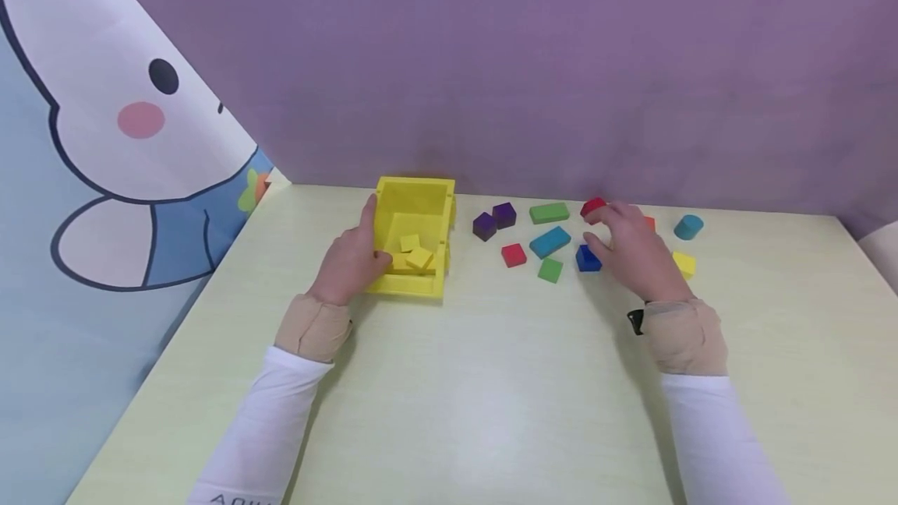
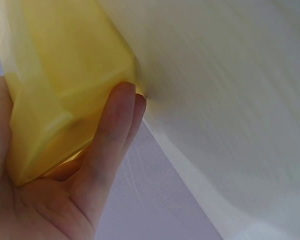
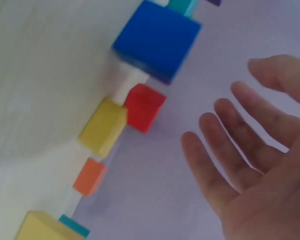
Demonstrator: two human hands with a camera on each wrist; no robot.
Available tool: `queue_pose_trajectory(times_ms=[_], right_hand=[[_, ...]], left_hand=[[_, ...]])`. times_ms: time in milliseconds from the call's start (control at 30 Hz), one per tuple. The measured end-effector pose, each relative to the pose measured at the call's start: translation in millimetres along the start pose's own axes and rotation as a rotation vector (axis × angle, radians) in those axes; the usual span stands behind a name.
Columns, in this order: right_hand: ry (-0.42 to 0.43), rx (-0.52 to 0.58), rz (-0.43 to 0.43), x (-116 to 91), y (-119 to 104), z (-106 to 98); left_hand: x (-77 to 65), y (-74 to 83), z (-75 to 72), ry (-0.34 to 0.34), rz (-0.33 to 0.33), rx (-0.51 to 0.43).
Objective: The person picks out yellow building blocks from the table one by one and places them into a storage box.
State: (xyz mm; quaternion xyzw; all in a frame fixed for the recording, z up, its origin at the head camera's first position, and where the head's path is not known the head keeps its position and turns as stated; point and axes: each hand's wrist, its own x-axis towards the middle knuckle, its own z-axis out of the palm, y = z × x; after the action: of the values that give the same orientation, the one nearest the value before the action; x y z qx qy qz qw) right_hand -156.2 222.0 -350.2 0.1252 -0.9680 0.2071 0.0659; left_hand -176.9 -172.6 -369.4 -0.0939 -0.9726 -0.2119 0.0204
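Note:
On the left, a yellow toy bin (image 1: 414, 205) lies with several yellow blocks (image 1: 410, 242) inside. My left hand (image 1: 348, 259) holds its left side, fingers (image 2: 107, 135) along the outer wall and thumb near the rim. My right hand (image 1: 634, 252) hovers over the loose blocks, its fingers spread and slightly bent, holding nothing. Nearest to it are a blue block (image 1: 588, 259) and a red block (image 1: 593, 207). In the right wrist view a yellow block (image 3: 105, 126) and an orange block (image 3: 89, 176) show; the hand largely covers these in the head view.
Between bin and right hand lie two purple blocks (image 1: 484, 226), a green bar (image 1: 549, 213), a light blue bar (image 1: 550, 241), a red block (image 1: 514, 255) and a green block (image 1: 550, 270). A blue cylinder (image 1: 688, 227) and a yellow block (image 1: 684, 264) are farther right. A purple backdrop (image 1: 491, 68) rises behind.

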Motion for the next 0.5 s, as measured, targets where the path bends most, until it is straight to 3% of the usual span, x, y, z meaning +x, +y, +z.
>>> queue_pose_trajectory(times_ms=[100,500], right_hand=[[-0.044,-0.024,0.043,0,7,2],[-0.162,-0.071,0.074,-2,27,8]], left_hand=[[-0.1,-0.8,-0.5,0.001,-0.002,0.001],[0.1,-2.9,1.9,0.016,0.011,-0.017]])
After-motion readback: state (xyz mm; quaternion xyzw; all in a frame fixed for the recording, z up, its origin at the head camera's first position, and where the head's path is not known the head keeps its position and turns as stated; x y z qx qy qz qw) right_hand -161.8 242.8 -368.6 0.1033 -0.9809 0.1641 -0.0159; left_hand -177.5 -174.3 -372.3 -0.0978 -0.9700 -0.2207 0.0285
